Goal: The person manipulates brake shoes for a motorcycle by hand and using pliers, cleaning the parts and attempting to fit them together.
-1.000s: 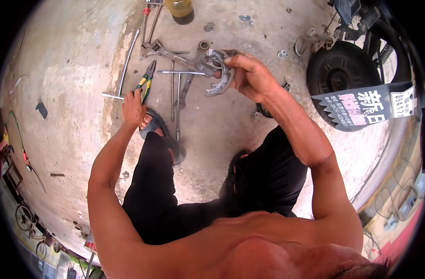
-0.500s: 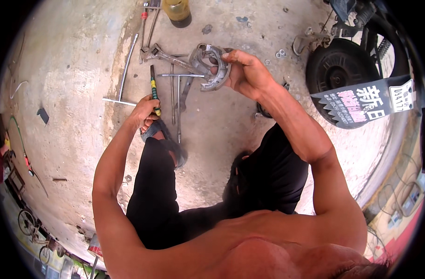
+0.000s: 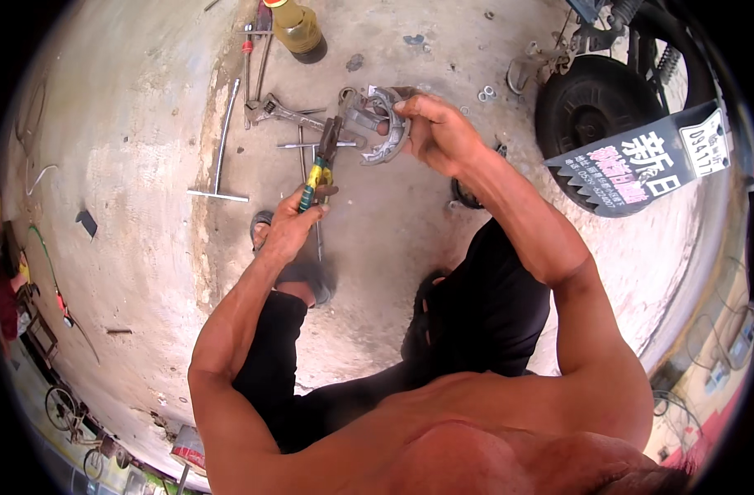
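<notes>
In my right hand (image 3: 443, 136) is a ring-like pair of silver brake shoes (image 3: 391, 136), gripped at its right side and held above the floor. My left hand (image 3: 290, 224) is closed round the handles of green-and-yellow pliers (image 3: 316, 175). The dark jaws of the pliers point up toward the left end of the brake shoes; whether they touch cannot be told. Below and behind them on the floor lie an adjustable wrench (image 3: 288, 114) and a T-handle wrench partly hidden by the pliers and my left hand.
Left of the tools lies another T-handle wrench (image 3: 220, 195). A bottle of yellowish liquid (image 3: 296, 35) stands at the far side. To the right are a vehicle's black wheel (image 3: 587, 120) and its dark mud flap (image 3: 628, 175). Small metal rings (image 3: 487, 93) lie nearby on the concrete floor.
My left hand has swung the pliers rightward, bringing their jaws up beside the brake shoes. My right hand still holds the brake shoes in nearly the same place.
</notes>
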